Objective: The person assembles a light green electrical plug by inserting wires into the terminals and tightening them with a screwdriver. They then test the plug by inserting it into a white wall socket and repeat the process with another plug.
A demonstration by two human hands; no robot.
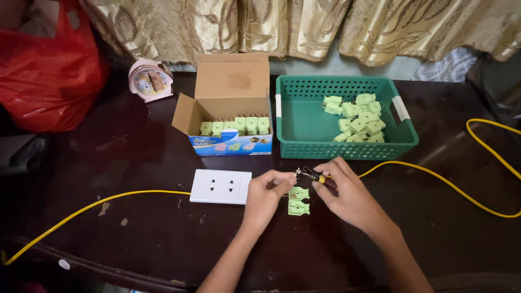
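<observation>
Yellow cable (423, 173) end pinched between left hand (264, 196) and right hand (347, 195), over the opened green plug (298, 201); wiring step, seating the wires likely next.

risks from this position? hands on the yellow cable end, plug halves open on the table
1. The two open plug halves lie loose under the left hand and right hand; a nudge could scatter them.
2. The yellow cable loops toward the table edge; a snag might tug the bared end away.
</observation>
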